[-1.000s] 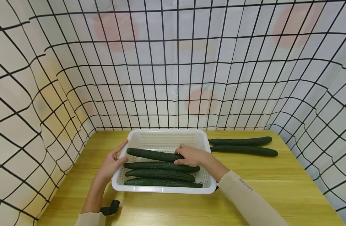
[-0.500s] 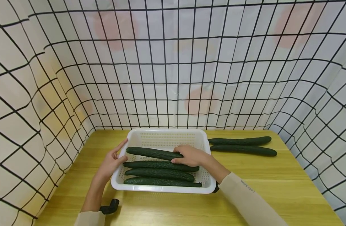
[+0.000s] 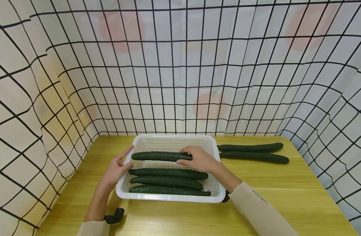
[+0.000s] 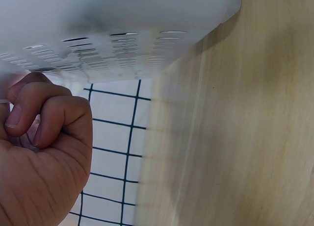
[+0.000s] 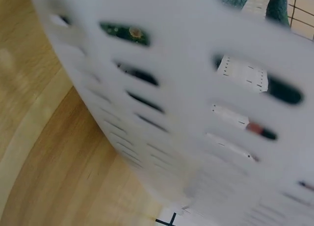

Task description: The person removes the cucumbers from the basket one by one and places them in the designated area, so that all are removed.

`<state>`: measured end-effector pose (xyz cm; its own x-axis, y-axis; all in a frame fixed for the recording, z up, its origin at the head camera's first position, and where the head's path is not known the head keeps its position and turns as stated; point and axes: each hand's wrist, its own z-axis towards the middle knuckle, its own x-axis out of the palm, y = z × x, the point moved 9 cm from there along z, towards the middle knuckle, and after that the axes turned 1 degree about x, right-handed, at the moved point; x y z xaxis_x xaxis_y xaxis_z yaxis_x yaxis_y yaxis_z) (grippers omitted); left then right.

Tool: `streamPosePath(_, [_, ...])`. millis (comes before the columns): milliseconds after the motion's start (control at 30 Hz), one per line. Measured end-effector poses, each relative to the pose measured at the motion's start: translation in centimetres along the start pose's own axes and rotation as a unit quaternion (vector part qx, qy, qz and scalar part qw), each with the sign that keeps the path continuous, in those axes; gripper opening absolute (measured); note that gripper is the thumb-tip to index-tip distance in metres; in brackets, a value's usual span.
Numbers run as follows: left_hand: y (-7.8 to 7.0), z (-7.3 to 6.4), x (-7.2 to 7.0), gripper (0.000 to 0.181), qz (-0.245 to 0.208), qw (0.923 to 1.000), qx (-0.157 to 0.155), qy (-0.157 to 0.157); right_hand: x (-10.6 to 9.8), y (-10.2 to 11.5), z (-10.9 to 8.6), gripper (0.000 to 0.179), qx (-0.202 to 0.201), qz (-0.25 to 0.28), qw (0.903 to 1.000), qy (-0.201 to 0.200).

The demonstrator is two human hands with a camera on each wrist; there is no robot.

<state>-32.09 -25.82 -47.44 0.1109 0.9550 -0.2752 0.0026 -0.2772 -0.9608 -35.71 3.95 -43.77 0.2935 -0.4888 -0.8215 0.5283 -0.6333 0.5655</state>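
A white plastic basket (image 3: 171, 197) with slotted walls sits on the table. My right hand (image 3: 199, 159) grips the right end of a dark green cucumber (image 3: 155, 156), thumb on the near side and fingers over the far side. That cucumber lies level across the back half of the basket. In front of it are three more cucumbers (image 3: 167, 180), lying side by side. My left hand (image 3: 114, 171) holds the basket's left rim by thumb and index finger; its other fingers (image 4: 64, 113) curl beneath the rim in the left wrist view. The right wrist view shows mostly the basket wall (image 5: 181, 79), hiding the right hand.
Two cucumbers (image 3: 254, 156) lie on the wooden table (image 3: 275, 190) to the right of the basket, their left ends behind its rim. A white cloth with a black grid (image 3: 180, 82) encloses the table at the back and sides.
My right hand has moved the held cucumber's right end away from the front three, turning it from slanted to nearly parallel with the back wall. The left hand stays on the rim.
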Motion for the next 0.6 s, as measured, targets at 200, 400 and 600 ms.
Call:
streamPosePath(200, [-0.2, -0.1, -0.1, 0.078, 0.0, 1.0, -0.006, -0.005, -1.2, 0.4, -0.4, 0.062, 0.006, -0.006, 0.9989, -0.047])
streamPosePath(400, [-0.4, -0.1, 0.1, 0.077, -0.004, 1.0, -0.005, -0.002, -2.6, 1.1, -1.0, 0.056, -0.008, -0.02, 0.9955, -0.092])
streamPosePath(600, [-0.2, 0.1, -0.2, 0.078, 0.001, 0.9999, -0.009, -0.011, -3.7, 1.8, -1.6, 0.05, -0.02, -0.013, 0.9921, -0.123])
